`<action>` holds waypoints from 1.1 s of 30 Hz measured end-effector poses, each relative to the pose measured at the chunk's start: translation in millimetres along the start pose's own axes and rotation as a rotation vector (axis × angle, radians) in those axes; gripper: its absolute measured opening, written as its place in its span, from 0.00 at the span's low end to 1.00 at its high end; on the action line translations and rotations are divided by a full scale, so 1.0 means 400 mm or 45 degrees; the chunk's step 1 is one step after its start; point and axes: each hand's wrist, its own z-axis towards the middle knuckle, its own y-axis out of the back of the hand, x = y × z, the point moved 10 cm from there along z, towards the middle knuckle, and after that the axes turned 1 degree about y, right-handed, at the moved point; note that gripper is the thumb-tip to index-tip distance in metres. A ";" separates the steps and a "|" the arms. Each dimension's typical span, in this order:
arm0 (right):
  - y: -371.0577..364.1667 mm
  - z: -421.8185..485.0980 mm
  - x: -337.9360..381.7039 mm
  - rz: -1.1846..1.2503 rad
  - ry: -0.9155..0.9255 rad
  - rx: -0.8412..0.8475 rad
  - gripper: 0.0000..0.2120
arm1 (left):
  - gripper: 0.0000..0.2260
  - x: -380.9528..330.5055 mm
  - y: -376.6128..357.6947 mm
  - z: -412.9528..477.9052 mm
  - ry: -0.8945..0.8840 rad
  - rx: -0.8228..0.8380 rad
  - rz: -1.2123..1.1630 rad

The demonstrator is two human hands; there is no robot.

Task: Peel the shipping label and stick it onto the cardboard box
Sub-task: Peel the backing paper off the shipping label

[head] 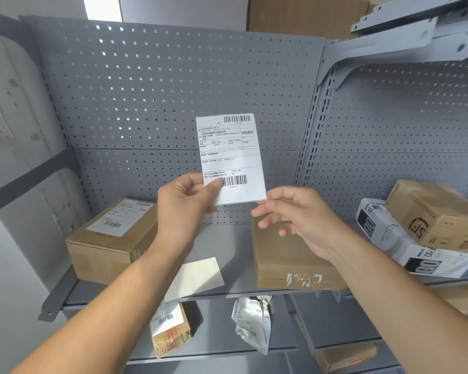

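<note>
I hold a white shipping label upright in front of the pegboard, printed side toward me, with barcodes at its top and bottom. My left hand pinches its lower left edge, thumb over the lower barcode. My right hand touches the label's lower right corner with its fingertips. Below my right hand a plain cardboard box lies on the grey shelf, its top bare. A second cardboard box at the shelf's left carries a label on its top.
A blank cream backing sheet lies on the shelf near its front edge. To the right are stacked a white printed carton and a brown box. On the lower shelf sit a small labelled box and crumpled label paper.
</note>
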 end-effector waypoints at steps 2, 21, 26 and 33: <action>0.002 -0.002 0.007 0.011 0.021 -0.019 0.07 | 0.03 -0.008 -0.004 -0.004 -0.014 0.007 0.004; 0.019 -0.011 0.020 0.072 0.088 -0.103 0.05 | 0.02 -0.009 -0.013 -0.016 -0.009 -0.006 0.009; 0.025 -0.016 0.019 0.103 0.087 -0.108 0.06 | 0.03 -0.001 -0.020 -0.020 0.005 0.003 0.009; 0.046 -0.018 0.018 0.150 0.102 -0.181 0.08 | 0.21 -0.012 -0.028 -0.011 -0.121 0.011 0.220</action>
